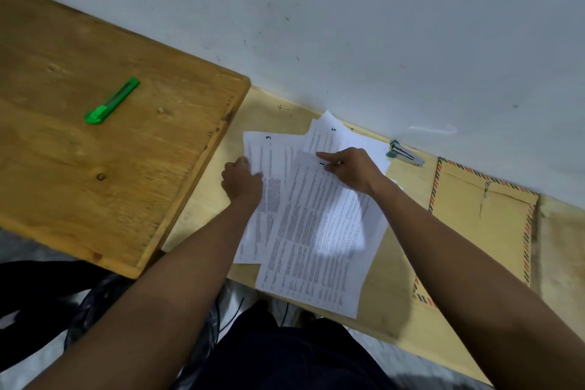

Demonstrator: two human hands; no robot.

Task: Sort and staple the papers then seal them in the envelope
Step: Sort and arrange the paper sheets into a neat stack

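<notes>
A person leans over a pale wooden tabletop [392,288] set against a grey-white wall, both bare forearms stretched out across a loose fan of printed papers [316,231]. The sheets overlap at angles, so the handwritten numbers in their top corners show: a 3 on the left sheet, a 5 on the far sheet, and what looks like a 1 on the top sheet nearest the person. Spread this way, the numbers can be read at a glance, which suggests the sorting step is under way.

The left hand [242,182] rests at the left edge of the sheet marked 3, its fingers curled round that edge in a narrow grip, probably to lift or steady it. The right hand [348,168] lies flat on the upper part of the top sheet, fingers straight, forefinger pointing just beside the number; it presses down and holds nothing.

The papers lie directly beneath and between both hands. A small teal stapler [406,155] waits near the wall, just beyond the right hand. The brown envelope [493,225] with striped edging lies flat to the right, apart from the papers.

On a darker wooden board [95,168] to the left lies a green utility knife [112,101].
</notes>
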